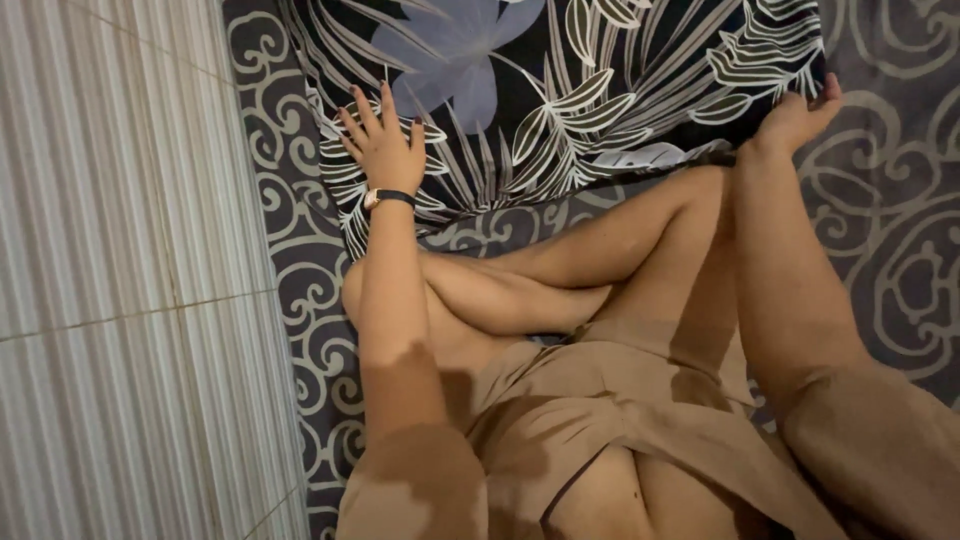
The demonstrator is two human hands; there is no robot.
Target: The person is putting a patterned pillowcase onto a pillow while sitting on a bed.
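**Both hands on the leaf-print cloth**

Person sits cross-legged on a grey scroll-pattern mat (300, 290), w/ a dark cloth (560, 100) printed in pale leaves and a big lilac flower spread out in front. Left hand (385, 150) lies flat on the cloth's near-left corner, fingers splayed and relaxed, gripping nothing; a wristwatch (388, 197) w/ dark strap sits on that wrist. Right hand (798, 118) is at the cloth's right edge, fingers curled round the hem (pinched, as far as the angle shows). Ribbed pale tile floor (120, 300) runs along the left of the mat. Tan garment covers lap and both sleeves.
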